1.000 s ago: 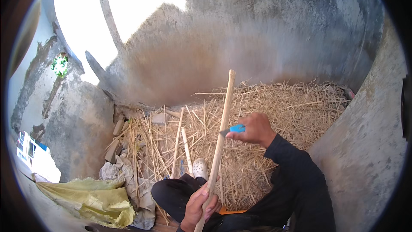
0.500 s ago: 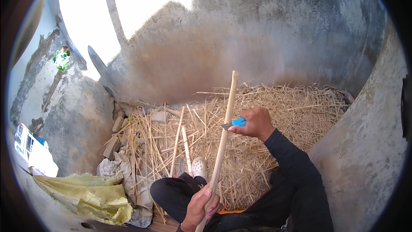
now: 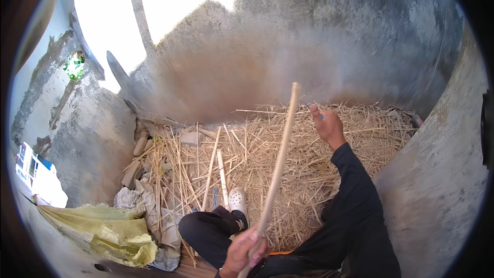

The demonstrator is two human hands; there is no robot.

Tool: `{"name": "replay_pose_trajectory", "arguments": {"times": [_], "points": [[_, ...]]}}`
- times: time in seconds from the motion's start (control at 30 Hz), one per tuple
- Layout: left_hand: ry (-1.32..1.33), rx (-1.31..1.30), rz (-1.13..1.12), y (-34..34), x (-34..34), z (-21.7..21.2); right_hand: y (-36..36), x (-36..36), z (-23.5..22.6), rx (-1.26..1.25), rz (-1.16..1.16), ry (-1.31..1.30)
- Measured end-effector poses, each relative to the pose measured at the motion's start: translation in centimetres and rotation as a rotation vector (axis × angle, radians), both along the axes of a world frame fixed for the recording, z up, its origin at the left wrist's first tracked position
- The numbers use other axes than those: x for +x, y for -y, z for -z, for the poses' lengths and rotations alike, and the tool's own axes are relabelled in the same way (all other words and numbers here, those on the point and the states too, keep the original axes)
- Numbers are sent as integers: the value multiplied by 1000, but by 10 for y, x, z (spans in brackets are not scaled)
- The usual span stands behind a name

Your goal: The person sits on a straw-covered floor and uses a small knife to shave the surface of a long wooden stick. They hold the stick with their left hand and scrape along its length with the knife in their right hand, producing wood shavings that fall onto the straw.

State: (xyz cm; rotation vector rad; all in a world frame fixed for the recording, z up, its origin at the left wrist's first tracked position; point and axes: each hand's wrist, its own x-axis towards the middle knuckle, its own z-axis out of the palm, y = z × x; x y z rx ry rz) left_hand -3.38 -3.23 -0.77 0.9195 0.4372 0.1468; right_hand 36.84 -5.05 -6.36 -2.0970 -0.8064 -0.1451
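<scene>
The long, pale, peeled wooden stick (image 3: pixel 278 167) runs from the lower centre of the frame up to the upper centre, tilted slightly rightward at its top. Its long axis points away from the person, over the bed of dry yellow straw (image 3: pixel 288 149).

The left hand (image 3: pixel 246 249), at the bottom centre, is clamped around the lower end of the stick, fingers wrapped on the shaft. The right hand (image 3: pixel 325 123) is raised at centre right, just beside the upper part of the stick but apart from it. It is closed around a small blue-handled tool (image 3: pixel 321 115); the kind of tool cannot be determined, as only a sliver of blue shows.

The hands are well apart along the stick's length. The right hand is nearer the free top end; the left hand is the only support.

A white perforated clog (image 3: pixel 237 199) rests on the straw left of the stick.
</scene>
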Motion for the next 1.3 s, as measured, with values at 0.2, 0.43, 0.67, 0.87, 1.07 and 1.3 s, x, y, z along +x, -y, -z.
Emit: {"name": "replay_pose_trajectory", "arguments": {"times": [0.2,0.43,0.67,0.87,1.07,1.3], "points": [[40,-27,-71,-14,-3,1,9,-79,-14,124,-496,257],[-1,-99,-33,-2,1,-2,0,-63,-22,55,-288,317],[-20,-73,-49,3,1,-8,-14,-79,-8,60,-341,330],[-14,-98,-63,6,-5,-6,-9,-56,-14,62,-315,223],[-33,23,-51,0,-3,-11,-9,-92,-12,91,-443,321],[-58,60,-46,1,-3,-10,-18,-62,-12,41,-296,387]]}}
